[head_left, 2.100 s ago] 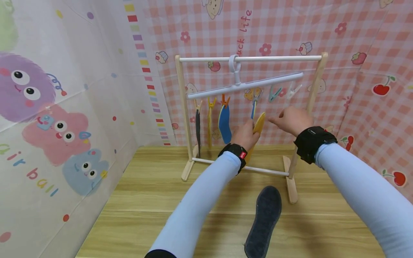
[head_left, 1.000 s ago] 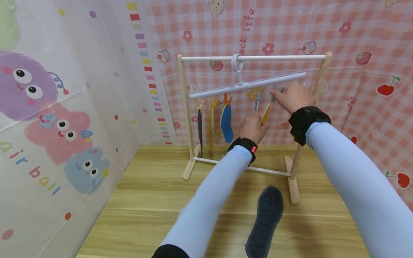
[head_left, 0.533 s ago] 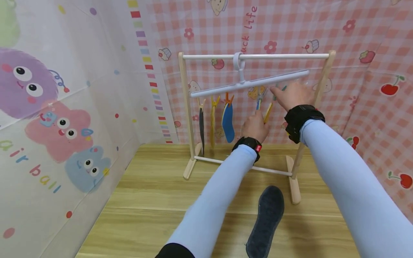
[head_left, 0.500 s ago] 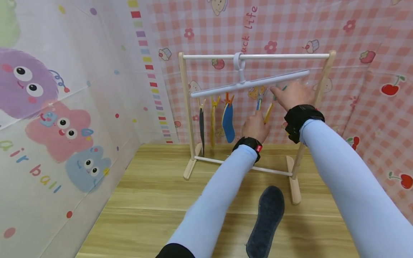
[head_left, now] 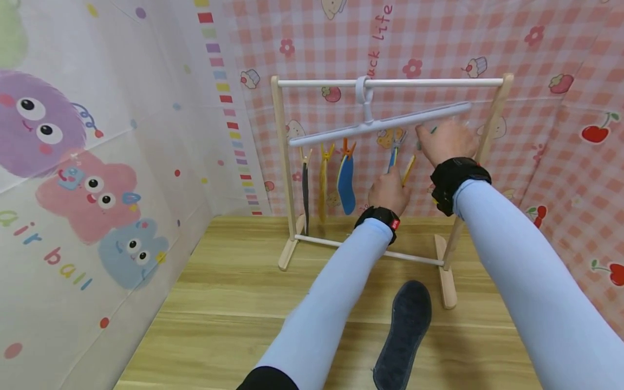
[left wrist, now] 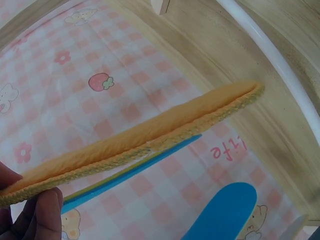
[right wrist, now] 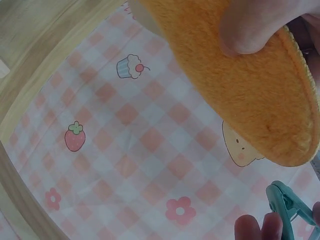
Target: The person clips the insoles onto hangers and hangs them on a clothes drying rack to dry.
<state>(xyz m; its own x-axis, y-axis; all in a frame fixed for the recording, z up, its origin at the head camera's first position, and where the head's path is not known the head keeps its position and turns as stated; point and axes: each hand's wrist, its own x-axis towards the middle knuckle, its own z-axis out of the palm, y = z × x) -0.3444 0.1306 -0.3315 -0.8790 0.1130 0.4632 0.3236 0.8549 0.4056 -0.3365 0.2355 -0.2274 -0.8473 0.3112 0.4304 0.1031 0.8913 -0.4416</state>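
My left hand (head_left: 390, 190) pinches one end of a fuzzy orange-yellow insole (left wrist: 135, 137) between thumb and fingers. In the head view only a narrow strip of that insole shows above the hand. My right hand (head_left: 449, 142) is raised under the right arm of the pale hanger (head_left: 414, 117), its fingers on a teal clothespin (right wrist: 282, 205). The insole's rounded end is close beside this clothespin in the right wrist view. Just left of it a blue insole (head_left: 392, 157) hangs from a grey-blue clothespin (head_left: 398, 140), partly behind my left hand.
A wooden rack with a white top rail (head_left: 419, 83) carries the tilted hanger. Farther left hang a dark insole (head_left: 305, 189), a yellow one (head_left: 323, 187) and a blue one (head_left: 346, 185) on clothespins. A dark grey insole (head_left: 404, 333) lies on the wooden table (head_left: 219, 303).
My right hand has risen from beside the orange-yellow insole to the teal clothespin and taken hold of it. My left hand has shifted slightly right with the insole.
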